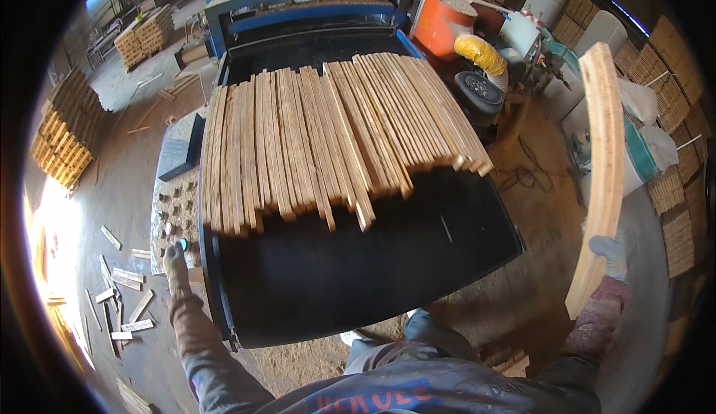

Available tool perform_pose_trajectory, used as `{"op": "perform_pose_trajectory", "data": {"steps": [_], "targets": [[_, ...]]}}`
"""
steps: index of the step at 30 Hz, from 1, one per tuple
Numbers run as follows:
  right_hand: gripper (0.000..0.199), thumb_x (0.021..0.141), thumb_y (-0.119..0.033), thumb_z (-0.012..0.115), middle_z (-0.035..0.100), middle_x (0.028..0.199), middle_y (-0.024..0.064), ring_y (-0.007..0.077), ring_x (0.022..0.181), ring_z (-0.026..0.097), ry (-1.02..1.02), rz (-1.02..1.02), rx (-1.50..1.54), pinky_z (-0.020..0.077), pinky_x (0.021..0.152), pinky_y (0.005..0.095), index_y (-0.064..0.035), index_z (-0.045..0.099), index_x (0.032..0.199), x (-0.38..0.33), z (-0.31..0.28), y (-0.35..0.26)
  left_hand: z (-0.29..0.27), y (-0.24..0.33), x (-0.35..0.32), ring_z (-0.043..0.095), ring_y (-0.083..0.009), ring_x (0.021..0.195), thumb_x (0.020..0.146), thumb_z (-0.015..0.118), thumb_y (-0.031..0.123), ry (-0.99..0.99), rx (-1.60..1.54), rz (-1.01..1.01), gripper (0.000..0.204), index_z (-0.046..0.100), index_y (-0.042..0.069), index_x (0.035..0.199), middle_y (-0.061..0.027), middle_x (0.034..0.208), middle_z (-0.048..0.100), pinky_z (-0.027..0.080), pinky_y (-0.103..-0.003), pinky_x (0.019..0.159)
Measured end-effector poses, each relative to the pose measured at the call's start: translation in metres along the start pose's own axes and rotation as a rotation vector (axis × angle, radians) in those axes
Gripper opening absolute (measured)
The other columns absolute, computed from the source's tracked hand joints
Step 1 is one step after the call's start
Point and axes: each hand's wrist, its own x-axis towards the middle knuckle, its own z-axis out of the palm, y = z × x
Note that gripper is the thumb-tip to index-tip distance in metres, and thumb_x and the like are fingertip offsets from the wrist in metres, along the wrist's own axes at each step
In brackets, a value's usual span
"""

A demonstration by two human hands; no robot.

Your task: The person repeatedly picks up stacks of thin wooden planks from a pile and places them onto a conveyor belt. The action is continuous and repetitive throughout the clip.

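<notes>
Item: wooden board (604, 138), right of black belt (350, 280) | Right hand (610, 256): fingers wrapped around lower portion | Handling: probably stiff, fairly light, splintery; grip near mid-length | Left hand (176, 265): at control panel (159, 216); finger spread too small to tell

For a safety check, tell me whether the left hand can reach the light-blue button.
Likely yes: the left hand is right beside the light-blue button at the near end of the control panel, with nothing visible between them, though contact is unclear.
</notes>
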Motion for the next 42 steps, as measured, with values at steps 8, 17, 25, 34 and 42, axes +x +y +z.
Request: {"op": "perform_pose_trajectory", "data": {"steps": [8, 17, 25, 34, 42], "targets": [[0.058, 0.074, -0.004, 0.073, 0.072, 0.101, 0.0132, 0.0213, 0.087, 0.072, -0.322, 0.015, 0.227, 0.0592, 0.071, 0.0315, -0.0004, 0.058, 0.130, 0.092, 0.069, 0.027, -0.107, -0.101, -0.298, 0.064, -0.0400, 0.110, 0.103, 0.056, 0.027, 0.398, 0.174, -0.439, 0.036, 0.066, -0.003, 0.120, -0.0280, 0.118, 0.068, 0.049, -0.045, 0.098], [0.061, 0.077, -0.012, 0.085, 0.071, 0.110, 0.0151, 0.0261, 0.098, 0.072, -1.116, 0.123, 0.650, 0.0595, 0.088, 0.0368, 0.0031, 0.059, 0.130, 0.203, 0.210, 0.075, 0.012, 0.026, -0.756, 0.064, -0.0254, 0.070, 0.094, 0.064, 0.031, 0.024, -0.298, -1.552, 0.033, 0.074, 0.003, 0.108, -0.0093, 0.081, 0.069, 0.053, -0.038, 0.062], [0.090, 0.067, -0.029, 0.088, 0.063, 0.119, 0.0168, 0.0289, 0.107, 0.066, -1.696, 0.528, 0.466, 0.0592, 0.093, 0.0397, 0.0048, 0.046, 0.139, 0.183, 0.231, -0.026, 0.139, 0.285, -0.861, 0.058, -0.0220, 0.082, 0.098, 0.060, 0.039, 0.033, -0.288, -1.055, 0.034, 0.069, 0.006, 0.098, -0.0096, 0.091, 0.067, 0.049, -0.040, 0.074], [0.091, 0.072, -0.033, 0.084, 0.062, 0.124, 0.0164, 0.0272, 0.104, 0.068, -2.215, 0.440, 0.231, 0.0609, 0.088, 0.0372, 0.0022, 0.043, 0.145, 0.084, 0.201, -0.133, 0.158, 0.487, -0.981, 0.066, -0.0281, 0.120, 0.090, 0.074, 0.029, 0.704, -0.497, -1.769, 0.053, 0.064, 0.000, 0.132, -0.0180, 0.130, 0.069, 0.047, -0.038, 0.106], [0.064, 0.074, -0.023, 0.077, 0.071, 0.108, 0.0084, 0.0171, 0.092, 0.068, -2.504, 0.036, -0.498, 0.0567, 0.079, 0.0290, 0.0033, 0.060, 0.129, -0.144, 0.202, -0.115, 0.247, 0.420, -1.115, 0.068, -0.0232, 0.093, 0.092, 0.067, 0.023, 0.523, -0.057, -1.550, 0.021, 0.069, 0.006, 0.103, -0.0102, 0.097, 0.072, 0.052, -0.033, 0.083]]}}
